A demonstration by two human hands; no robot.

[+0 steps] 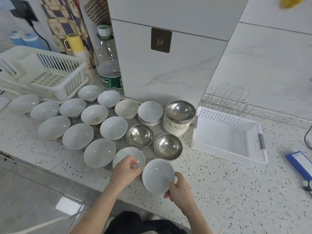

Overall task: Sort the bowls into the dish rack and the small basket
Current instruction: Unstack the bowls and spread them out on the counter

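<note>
Several white ceramic bowls stand spread over the speckled counter (219, 191). My right hand (179, 189) grips the rim of one white bowl (157, 174) near the front edge. My left hand (125, 170) pinches the rim of the neighbouring white bowl (124, 154). Behind them sit two steel bowls (139, 135) (168, 145). A third steel bowl (180, 109) tops a stack of white bowls (175, 127). The white dish rack (42, 71) is at the far left. The small white perforated basket (228, 135) stands at the right, nothing inside.
A large water bottle (108, 65) and a yellow mug (75, 42) stand behind the bowls. A wire rack (228, 100) sits behind the basket. A blue-edged flat object (298, 163) and a cable lie at the far right.
</note>
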